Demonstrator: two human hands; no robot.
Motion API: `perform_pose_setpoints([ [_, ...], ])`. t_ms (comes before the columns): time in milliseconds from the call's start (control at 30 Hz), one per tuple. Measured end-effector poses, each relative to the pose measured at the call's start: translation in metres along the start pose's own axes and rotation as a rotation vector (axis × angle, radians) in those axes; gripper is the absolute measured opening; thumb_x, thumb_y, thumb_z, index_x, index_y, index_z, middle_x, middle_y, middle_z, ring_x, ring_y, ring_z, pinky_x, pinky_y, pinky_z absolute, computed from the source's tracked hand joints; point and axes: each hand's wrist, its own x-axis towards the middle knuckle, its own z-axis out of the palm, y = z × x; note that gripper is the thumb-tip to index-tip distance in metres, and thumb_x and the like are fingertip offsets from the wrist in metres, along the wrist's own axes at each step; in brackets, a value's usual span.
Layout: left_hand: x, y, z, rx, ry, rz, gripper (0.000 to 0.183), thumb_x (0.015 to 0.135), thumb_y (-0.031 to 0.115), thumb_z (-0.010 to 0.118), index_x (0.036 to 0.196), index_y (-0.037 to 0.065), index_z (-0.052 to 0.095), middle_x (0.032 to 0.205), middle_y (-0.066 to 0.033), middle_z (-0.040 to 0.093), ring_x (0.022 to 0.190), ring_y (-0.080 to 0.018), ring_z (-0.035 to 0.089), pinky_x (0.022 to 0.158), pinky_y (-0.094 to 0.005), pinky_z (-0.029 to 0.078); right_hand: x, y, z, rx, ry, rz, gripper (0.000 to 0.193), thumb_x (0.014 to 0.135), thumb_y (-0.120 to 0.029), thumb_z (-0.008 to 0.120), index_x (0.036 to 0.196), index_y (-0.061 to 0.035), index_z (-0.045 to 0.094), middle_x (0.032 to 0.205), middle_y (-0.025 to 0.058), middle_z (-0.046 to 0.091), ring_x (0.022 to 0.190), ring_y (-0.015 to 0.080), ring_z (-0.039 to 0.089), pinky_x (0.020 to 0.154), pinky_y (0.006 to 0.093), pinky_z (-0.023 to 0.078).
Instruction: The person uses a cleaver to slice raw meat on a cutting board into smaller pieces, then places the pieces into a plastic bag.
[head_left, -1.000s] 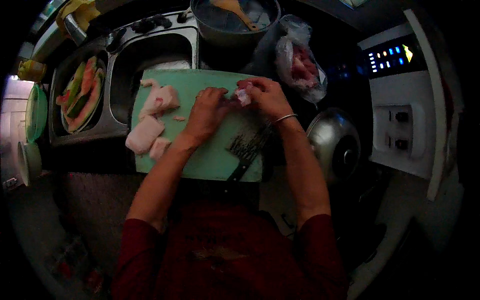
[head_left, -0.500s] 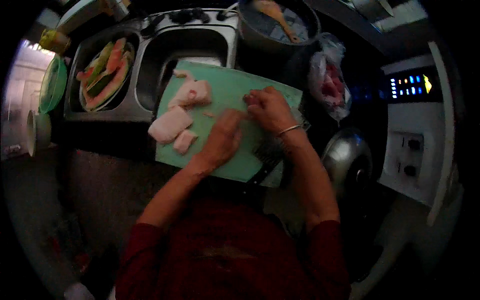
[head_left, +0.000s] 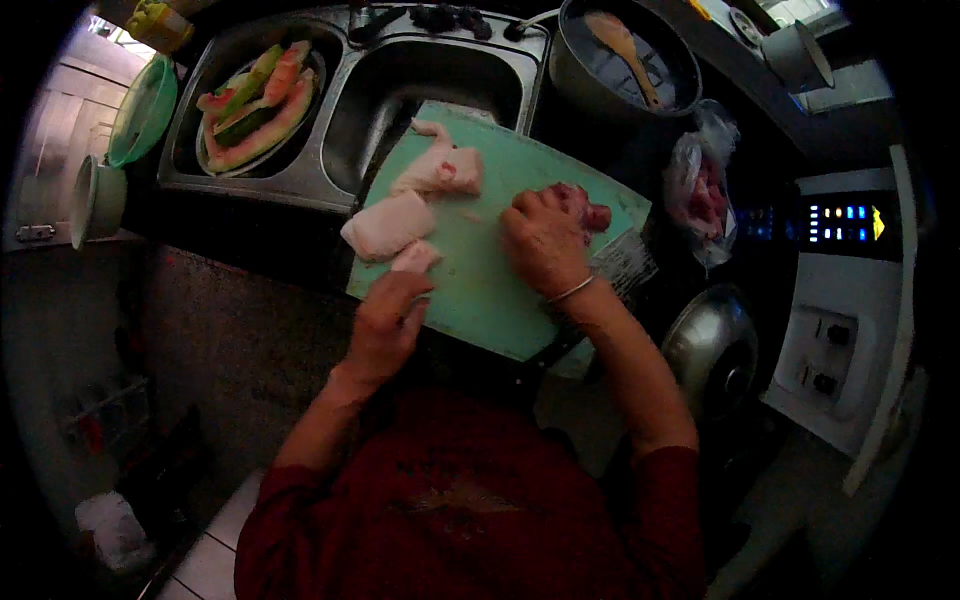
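A green cutting board (head_left: 480, 290) lies partly over a steel sink (head_left: 420, 90). Three pale raw chicken pieces (head_left: 388, 225) rest on its left side. My right hand (head_left: 545, 240) wears a thin bracelet and closes over a pinkish piece of meat (head_left: 590, 212) near the board's right corner. My left hand (head_left: 385, 325) sits at the board's near left edge, fingers curled around a small pale meat piece (head_left: 415, 257).
The left sink basin holds a bowl of watermelon rinds (head_left: 250, 105). A dark pot with a wooden spoon (head_left: 625, 55) stands behind the board. To the right are a plastic bag of meat (head_left: 705, 190), a steel lid (head_left: 715, 355) and an appliance with blue lights (head_left: 845, 225).
My left hand has pulled back from the middle of the board to its near left edge. The view has shifted, so the board sits more to the right.
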Motion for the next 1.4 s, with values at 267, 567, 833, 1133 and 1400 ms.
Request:
perform_pose_setpoints([
  [267,-0.011,-0.034,-0.039,0.106,0.164,-0.124,0.021,0.081,-0.003,0.062,0.102,0.002,0.062,0.101,-0.0142,0.061,0.094,-0.0306,0.06,0.081,-0.0365,0.049,-0.014,0.04,-0.009,0.117,0.193,0.004,0.011,0.074,-0.005,0.063,0.084,-0.0056,0.063,0.101,0.0108,0.062,0.099,0.03,0.058,0.083,0.044,0.045],
  [567,0.04,-0.065,-0.06,0.179,0.149,0.014,0.029,0.083,0.007,0.066,0.111,0.001,0.058,0.106,-0.0158,0.06,0.1,-0.034,0.056,0.088,-0.0403,0.045,-0.132,-0.007,-0.045,0.353,0.061,0.755,0.044,0.085,-0.022,0.069,0.121,-0.0007,0.053,0.106,0.0175,0.059,0.087,0.0333,0.06,0.076,0.0401,0.05],
  [833,0.063,-0.083,-0.048,0.27,-0.015,0.151,0.042,0.079,0.016,0.07,0.116,0.001,0.055,0.107,-0.0175,0.057,0.103,-0.0361,0.054,0.088,-0.0434,0.043,-0.143,-0.073,-0.008,0.232,0.022,0.969,0.091,0.08,-0.036,0.071,0.146,0.0035,0.022,0.133,0.0333,0.042,0.114,0.0484,0.051,0.093,0.0486,0.046],
  [1133,0.03,-0.047,-0.012,0.362,-0.124,0.276,0.03,0.081,0.013,0.066,0.107,0.003,0.056,0.097,-0.0154,0.057,0.09,-0.0327,0.057,0.078,-0.0439,0.047,-0.155,-0.058,0.011,0.451,0.272,1.219,0.068,0.077,-0.013,0.062,0.138,0.0032,0.036,0.111,0.023,0.06,0.092,0.0381,0.062,0.076,0.0444,0.052],
  [1400,0.028,-0.051,0.014,0.436,-0.053,0.233,0.03,0.086,0.005,0.053,0.115,0.002,0.053,0.1,-0.0169,0.053,0.092,-0.0345,0.056,0.078,-0.0462,0.048,-0.182,-0.056,-0.061,1.117,0.674,1.262,0.032,0.086,-0.007,0.058,0.116,-0.0038,0.045,0.066,0.0038,0.048,0.051,0.014,0.046,0.04,0.0314,0.04],
])
